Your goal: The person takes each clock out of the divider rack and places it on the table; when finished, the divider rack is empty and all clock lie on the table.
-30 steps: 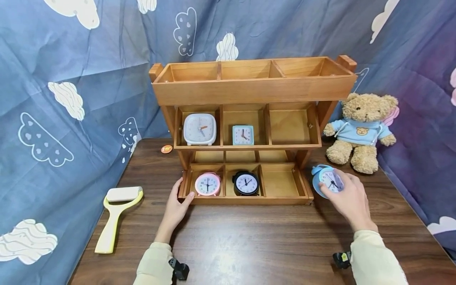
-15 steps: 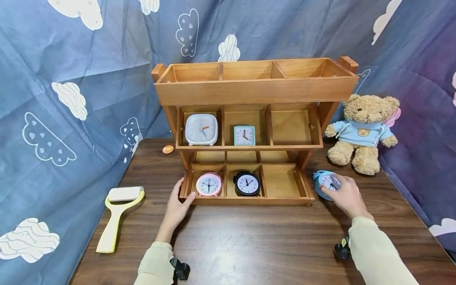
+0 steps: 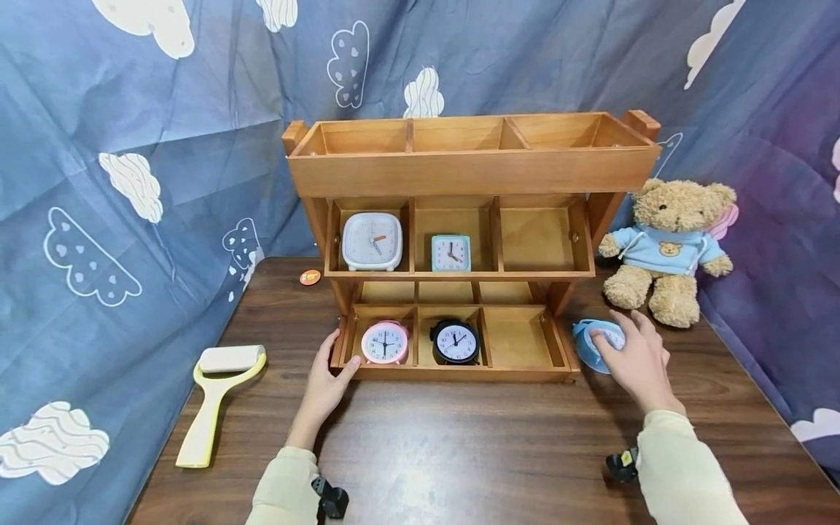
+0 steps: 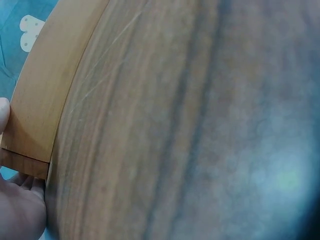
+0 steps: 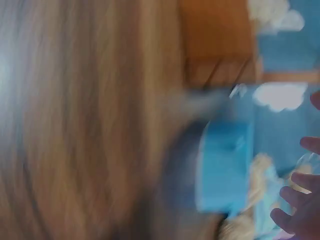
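Note:
A light blue round alarm clock (image 3: 599,343) appears to lie face-up on the table, right of the wooden shelf (image 3: 453,373). Just over it, in the head view, is my right hand (image 3: 636,359). The right wrist view shows the right hand's spread fingers (image 5: 295,195) apart from the blurred blue clock (image 5: 225,167). My left hand (image 3: 326,385) grips the shelf's lower left corner, thumb on the front board and fingers round the side. Near that thumb, a pink alarm clock (image 3: 384,343) stands in the bottom left compartment, with a black alarm clock (image 3: 456,343) in the middle one.
The middle tier holds a white clock (image 3: 372,242) and a small teal-rimmed square clock (image 3: 450,253). A teddy bear (image 3: 669,248) sits behind the blue clock. At left lie a yellow-handled lint roller (image 3: 210,408) and an orange sticker (image 3: 310,277).
The blue clock, held with its face forward before, has tilted back and come down to the table. My right hand's fingers have straightened off it. The left hand stays on the shelf.

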Tool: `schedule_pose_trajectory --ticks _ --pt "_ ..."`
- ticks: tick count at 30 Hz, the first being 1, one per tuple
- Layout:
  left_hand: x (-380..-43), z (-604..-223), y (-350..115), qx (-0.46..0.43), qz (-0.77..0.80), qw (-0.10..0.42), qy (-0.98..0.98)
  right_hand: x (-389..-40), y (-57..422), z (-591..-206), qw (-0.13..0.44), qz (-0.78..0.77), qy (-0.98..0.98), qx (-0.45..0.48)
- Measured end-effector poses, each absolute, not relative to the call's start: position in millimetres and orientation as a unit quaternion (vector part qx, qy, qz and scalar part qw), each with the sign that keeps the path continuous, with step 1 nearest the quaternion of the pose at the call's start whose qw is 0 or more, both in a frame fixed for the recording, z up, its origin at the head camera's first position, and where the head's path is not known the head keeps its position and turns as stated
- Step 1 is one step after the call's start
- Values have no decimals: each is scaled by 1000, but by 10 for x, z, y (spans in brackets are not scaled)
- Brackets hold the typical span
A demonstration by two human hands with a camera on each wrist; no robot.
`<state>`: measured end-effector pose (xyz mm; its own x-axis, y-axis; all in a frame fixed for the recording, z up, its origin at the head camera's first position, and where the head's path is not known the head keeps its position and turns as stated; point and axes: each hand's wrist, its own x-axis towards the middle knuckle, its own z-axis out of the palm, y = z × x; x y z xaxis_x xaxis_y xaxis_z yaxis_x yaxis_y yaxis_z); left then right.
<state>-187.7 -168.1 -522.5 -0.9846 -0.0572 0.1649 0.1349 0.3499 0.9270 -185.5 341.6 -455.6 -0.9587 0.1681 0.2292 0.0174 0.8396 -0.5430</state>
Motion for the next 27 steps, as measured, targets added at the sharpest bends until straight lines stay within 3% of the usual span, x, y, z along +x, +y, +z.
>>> schedule_pose_trajectory --ticks 5,9,17,27 --pt "-1746 -4994 -1630 -21 -575 75 -814 -1816 2985 -4413 228 303 -925 1" --pt "-1680 -4846 -1610 -20 -574 71 -816 -1847 2578 -4395 248 311 -915 61" --pt "-1799 -5106 -1672 -22 -563 79 -822 -1944 1824 -4509 136 289 -939 127" --pt "-1867 -5261 -1705 -22 -562 79 -823 -2072 1451 -4660 94 278 -943 155"
